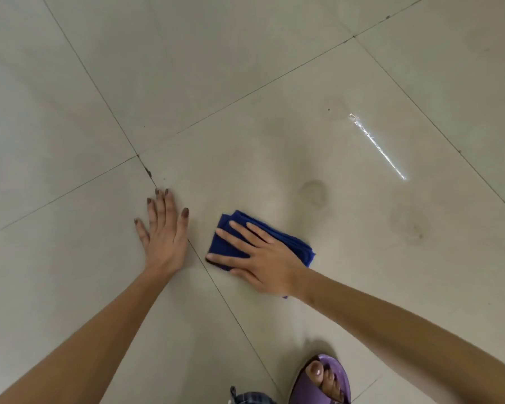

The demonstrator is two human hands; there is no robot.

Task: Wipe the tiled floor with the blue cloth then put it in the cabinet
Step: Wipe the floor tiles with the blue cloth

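Observation:
A folded blue cloth [228, 241] lies flat on the pale tiled floor [245, 97], just right of a dark grout line. My right hand [263, 258] presses down on the cloth with straight, spread fingers, covering its middle and lower part. My left hand [164, 231] rests flat on the floor to the left of the cloth, fingers straight, holding nothing. The cabinet is out of view.
Faint brownish ring stains [314, 192] mark the tile beyond and to the right of the cloth. A bright streak of reflected light [376, 145] crosses the tile farther right. My foot in a purple sandal [324, 380] stands at the bottom edge.

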